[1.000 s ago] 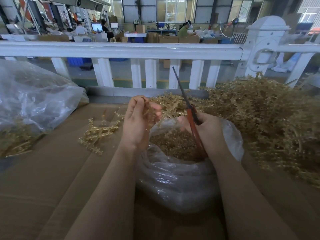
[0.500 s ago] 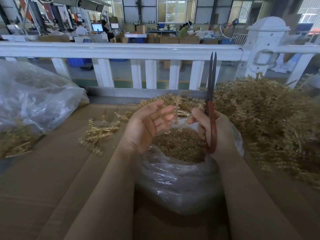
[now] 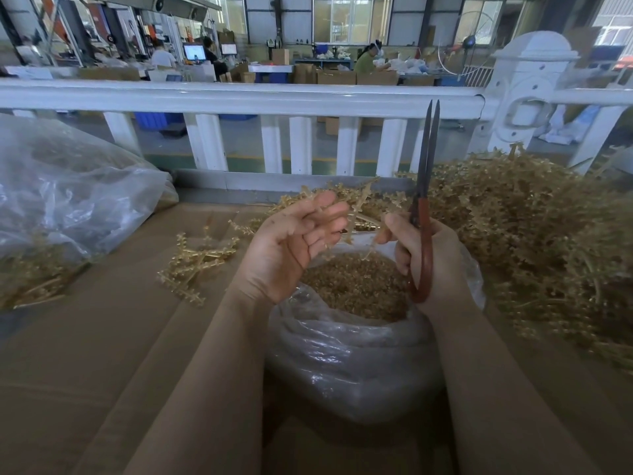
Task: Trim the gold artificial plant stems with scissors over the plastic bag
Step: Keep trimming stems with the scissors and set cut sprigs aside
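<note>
Site I'm viewing reads as a factory or warehouse floor with packing stations. Behind a white railing (image 3: pixel 239 97) I see stacked cardboard boxes (image 3: pixel 337 77), blue crates (image 3: pixel 150 120), lit monitors (image 3: pixel 194 51) and seated workers (image 3: pixel 366 60) under tall windows (image 3: pixel 349 18). My near bench is cardboard-covered (image 3: pixel 85 337), with a bulk heap of gold plastic stems (image 3: pixel 531 234).

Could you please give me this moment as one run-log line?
left hand: holds gold stem | right hand: grips scissors, blades up, nearly closed | over plastic bag
</note>
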`<action>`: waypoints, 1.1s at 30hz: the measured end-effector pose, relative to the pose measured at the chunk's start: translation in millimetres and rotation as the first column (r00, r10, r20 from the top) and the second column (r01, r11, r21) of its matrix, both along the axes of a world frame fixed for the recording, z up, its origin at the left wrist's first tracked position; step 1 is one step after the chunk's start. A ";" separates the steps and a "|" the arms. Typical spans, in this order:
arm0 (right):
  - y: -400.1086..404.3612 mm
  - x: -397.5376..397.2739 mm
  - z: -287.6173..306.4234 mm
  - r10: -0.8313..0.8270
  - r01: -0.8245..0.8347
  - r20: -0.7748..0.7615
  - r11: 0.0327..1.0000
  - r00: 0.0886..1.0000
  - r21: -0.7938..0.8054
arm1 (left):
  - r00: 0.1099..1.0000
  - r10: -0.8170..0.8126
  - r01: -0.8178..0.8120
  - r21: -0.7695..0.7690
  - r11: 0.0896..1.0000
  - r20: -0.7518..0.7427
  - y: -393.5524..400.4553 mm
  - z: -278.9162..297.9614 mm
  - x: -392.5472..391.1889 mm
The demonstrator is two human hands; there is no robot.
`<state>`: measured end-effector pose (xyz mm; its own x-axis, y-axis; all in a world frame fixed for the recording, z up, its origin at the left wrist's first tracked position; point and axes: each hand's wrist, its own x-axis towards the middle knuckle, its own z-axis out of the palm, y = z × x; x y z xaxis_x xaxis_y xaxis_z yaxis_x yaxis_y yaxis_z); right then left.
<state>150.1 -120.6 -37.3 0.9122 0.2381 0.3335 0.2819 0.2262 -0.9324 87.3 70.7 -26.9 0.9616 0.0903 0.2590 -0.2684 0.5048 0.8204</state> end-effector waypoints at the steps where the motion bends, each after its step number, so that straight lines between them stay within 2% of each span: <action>1: 0.4 -0.3 0.2 0.006 -0.006 -0.003 1.000 1.000 0.010 | 1.000 0.019 -0.019 0.003 1.000 -0.001 0.0 -0.6 0.4; 7: 1.6 0.8 -1.9 0.010 -0.007 -0.047 0.998 0.999 0.065 | 0.986 0.164 -0.165 -0.024 0.986 -0.032 1.7 -3.4 4.6; 15: 2.3 3.5 -4.2 -0.013 0.014 -0.043 0.999 0.999 0.034 | 0.987 0.162 -0.162 -0.051 0.985 -0.009 0.3 -0.4 2.3; 20: 4.2 3.9 -3.9 -0.059 0.058 -0.021 0.998 0.998 -0.018 | 0.966 0.258 -0.255 -0.184 0.949 -0.010 6.6 -1.7 4.3; 23: 7.8 2.7 -4.6 -0.138 0.140 0.035 0.987 0.990 -0.074 | 0.930 0.367 -0.350 -0.320 0.880 -0.007 14.3 -1.2 3.8; 26: 10.3 0.3 -4.3 -0.174 0.185 0.084 0.974 0.981 -0.132 | 0.901 0.433 -0.375 -0.455 0.807 0.026 25.7 2.5 -2.0; 28: 11.4 -1.7 -3.8 -0.167 0.180 0.092 0.972 0.982 -0.154 | 0.827 0.560 -0.508 -0.501 0.701 -0.054 31.5 3.1 -3.5; 30: 12.0 -3.2 -3.8 -0.161 0.181 0.113 0.965 0.980 -0.190 | 0.666 0.726 -0.716 -0.424 0.555 -0.174 34.8 1.8 -3.3; 33: 13.1 -4.3 -4.7 -0.154 0.181 0.124 0.951 0.980 -0.251 | 0.483 0.849 -0.860 -0.295 0.416 -0.213 34.2 -0.2 -3.4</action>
<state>145.7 -107.5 -42.0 0.9109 0.1754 0.3735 0.3911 -0.0784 -0.9170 83.9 104.8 -27.2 0.3453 0.9385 0.0094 -0.6966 0.2495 0.6726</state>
